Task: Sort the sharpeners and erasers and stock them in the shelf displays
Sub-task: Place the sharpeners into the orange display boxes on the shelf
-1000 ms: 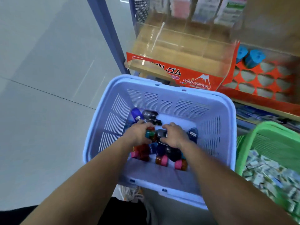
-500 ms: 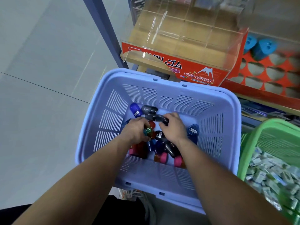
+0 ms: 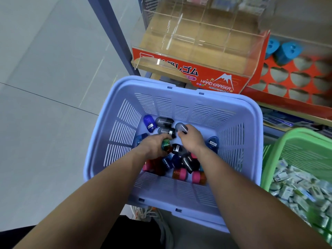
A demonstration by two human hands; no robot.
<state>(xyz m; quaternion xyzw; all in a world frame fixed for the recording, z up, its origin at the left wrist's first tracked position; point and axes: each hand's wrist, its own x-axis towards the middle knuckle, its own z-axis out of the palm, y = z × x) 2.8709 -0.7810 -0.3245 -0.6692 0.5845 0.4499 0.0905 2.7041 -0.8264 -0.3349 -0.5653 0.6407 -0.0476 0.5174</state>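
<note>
A lilac basket (image 3: 181, 81) holds several capsule-shaped sharpeners in blue, grey, black, red and orange with pink caps. My left hand (image 3: 154, 144) is inside it, closed around a green and red sharpener (image 3: 165, 145). My right hand (image 3: 191, 136) pinches a grey sharpener (image 3: 180, 127) near the basket's back. On the shelf stands a clear eraser display (image 3: 197, 42) with a red "HARD ERASER" front. To its right, a red sharpener tray (image 3: 291, 78) carries two blue sharpeners (image 3: 285, 51).
A green basket (image 3: 303, 141) full of small wrapped erasers (image 3: 296, 187) sits at the right. A blue shelf post (image 3: 111, 33) rises at the left of the displays. Grey tiled floor (image 3: 45, 87) lies to the left. Cables show under the lilac basket.
My right hand has reached toward the back of the basket and closed on a grey sharpener. My left hand has lifted a green and red sharpener slightly. The view has tilted upward.
</note>
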